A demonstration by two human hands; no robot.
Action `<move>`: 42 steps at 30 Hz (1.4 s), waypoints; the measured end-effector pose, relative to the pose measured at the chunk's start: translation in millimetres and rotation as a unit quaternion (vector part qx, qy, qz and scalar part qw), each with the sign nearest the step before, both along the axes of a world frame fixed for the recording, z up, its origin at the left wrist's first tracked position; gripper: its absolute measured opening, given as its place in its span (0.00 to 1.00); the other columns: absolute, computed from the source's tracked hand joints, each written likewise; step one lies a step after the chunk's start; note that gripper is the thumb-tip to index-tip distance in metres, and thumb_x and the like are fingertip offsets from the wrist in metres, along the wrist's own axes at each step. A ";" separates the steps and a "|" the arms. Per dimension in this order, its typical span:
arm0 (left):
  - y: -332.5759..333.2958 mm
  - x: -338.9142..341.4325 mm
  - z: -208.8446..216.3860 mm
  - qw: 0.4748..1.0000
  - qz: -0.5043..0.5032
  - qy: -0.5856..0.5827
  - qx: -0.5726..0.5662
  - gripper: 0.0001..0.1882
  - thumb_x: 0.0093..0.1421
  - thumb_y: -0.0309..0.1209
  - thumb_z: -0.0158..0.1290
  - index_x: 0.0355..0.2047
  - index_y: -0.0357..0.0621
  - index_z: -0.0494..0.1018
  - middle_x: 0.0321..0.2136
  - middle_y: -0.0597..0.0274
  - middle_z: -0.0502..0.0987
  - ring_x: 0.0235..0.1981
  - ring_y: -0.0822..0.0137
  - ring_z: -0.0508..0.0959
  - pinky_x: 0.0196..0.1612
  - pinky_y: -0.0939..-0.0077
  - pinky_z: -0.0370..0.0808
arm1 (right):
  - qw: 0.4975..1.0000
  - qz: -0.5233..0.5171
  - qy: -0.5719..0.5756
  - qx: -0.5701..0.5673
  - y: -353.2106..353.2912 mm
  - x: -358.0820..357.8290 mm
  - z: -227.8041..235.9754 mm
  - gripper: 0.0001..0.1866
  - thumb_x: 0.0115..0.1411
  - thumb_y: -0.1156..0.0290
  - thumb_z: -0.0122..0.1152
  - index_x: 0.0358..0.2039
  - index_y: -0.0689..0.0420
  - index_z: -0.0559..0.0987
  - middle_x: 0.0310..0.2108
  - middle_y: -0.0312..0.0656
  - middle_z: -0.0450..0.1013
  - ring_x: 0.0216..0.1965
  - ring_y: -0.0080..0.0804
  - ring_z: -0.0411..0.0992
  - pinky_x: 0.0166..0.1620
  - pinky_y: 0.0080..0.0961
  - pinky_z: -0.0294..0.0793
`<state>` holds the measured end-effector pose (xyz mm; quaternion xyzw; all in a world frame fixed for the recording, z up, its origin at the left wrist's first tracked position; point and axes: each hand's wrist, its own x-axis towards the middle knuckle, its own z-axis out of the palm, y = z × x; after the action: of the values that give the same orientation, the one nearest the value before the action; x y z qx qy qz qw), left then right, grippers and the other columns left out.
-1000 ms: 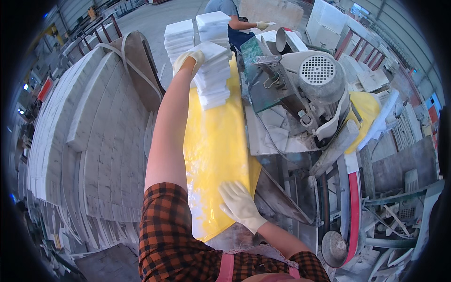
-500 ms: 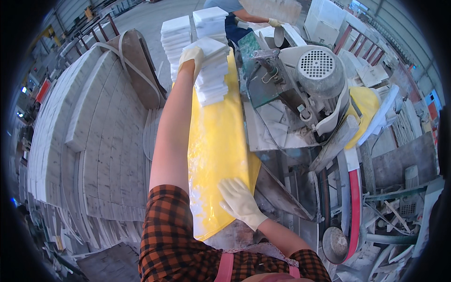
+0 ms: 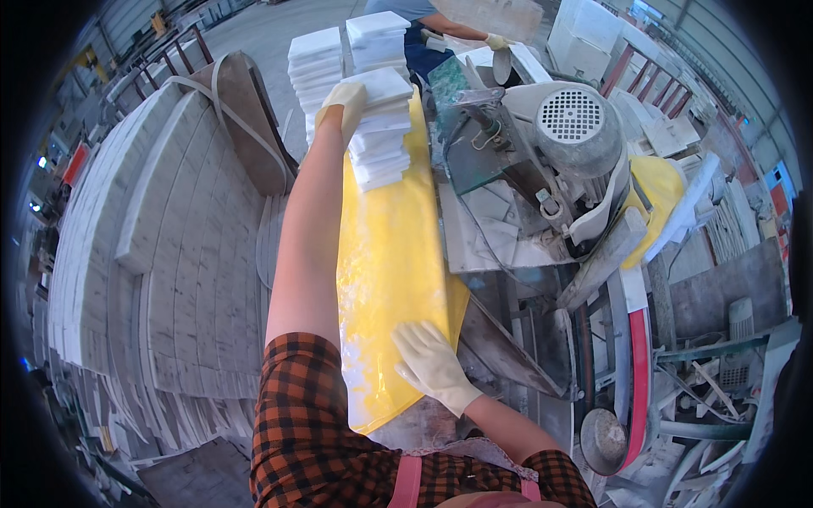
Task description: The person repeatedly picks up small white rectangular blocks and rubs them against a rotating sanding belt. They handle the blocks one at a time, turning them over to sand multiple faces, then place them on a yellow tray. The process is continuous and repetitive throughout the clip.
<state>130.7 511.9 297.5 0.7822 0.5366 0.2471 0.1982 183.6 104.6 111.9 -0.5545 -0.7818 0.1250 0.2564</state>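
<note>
The left hand (image 3: 343, 103), in a pale glove, is stretched far up to the upper middle of the frame and grips the left side of a stack of white tiles (image 3: 379, 127), fingers curled around its upper edge. The stack lies at the far end of a long yellow sheet (image 3: 391, 254), which runs from the upper middle down to the lower middle of the frame. The tiles in the stack are not even; some stick out to the right.

The right hand (image 3: 432, 364), also gloved, is in the lower middle of the frame. It lies flat and open on the near end of the yellow sheet, fingers spread, grasping nothing.

Just right of the sheet stands a grey cutting machine (image 3: 542, 169) with a round motor housing at the upper right. Behind the held stack, two more stacks of white tiles (image 3: 347, 46) stand at the top of the frame. There another person's gloved hand (image 3: 495, 41) reaches in. On the left side of the frame lie long rows of pale stone slabs (image 3: 152, 245).
</note>
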 end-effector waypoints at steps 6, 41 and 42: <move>10.0 1.6 -6.8 0.977 0.107 -0.180 -0.047 0.28 0.69 0.45 0.36 0.52 0.37 0.77 0.52 0.35 0.76 0.57 0.37 0.73 0.59 0.53 0.69 | 1.000 -0.003 -0.018 0.015 -2.7 0.6 -6.0 0.30 0.60 0.63 0.63 0.59 0.66 0.70 0.59 0.54 0.69 0.62 0.52 0.65 0.69 0.48 0.58; -494.1 -100.6 -247.0 0.976 -0.064 0.095 0.184 0.20 0.66 0.35 0.55 0.52 0.31 0.77 0.52 0.38 0.79 0.61 0.39 0.73 0.69 0.51 0.61 | 0.939 -0.092 -0.328 -0.041 -397.4 379.1 -59.7 0.10 0.52 0.72 0.56 0.19 0.58 0.84 0.22 0.45 0.79 0.38 0.39 0.78 0.71 0.34 0.60; -499.2 -97.9 -249.4 0.975 -0.050 0.117 0.182 0.22 0.66 0.36 0.54 0.53 0.31 0.76 0.52 0.38 0.78 0.62 0.39 0.72 0.69 0.50 0.60 | 0.945 -0.113 -0.303 -0.053 -397.7 376.5 -62.2 0.11 0.52 0.72 0.56 0.19 0.59 0.84 0.23 0.45 0.80 0.38 0.39 0.79 0.71 0.34 0.61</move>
<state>32.8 12.7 48.2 0.8546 0.4620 0.2371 0.0002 560.0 -293.1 49.7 -0.6637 -0.7470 -0.0373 -0.0106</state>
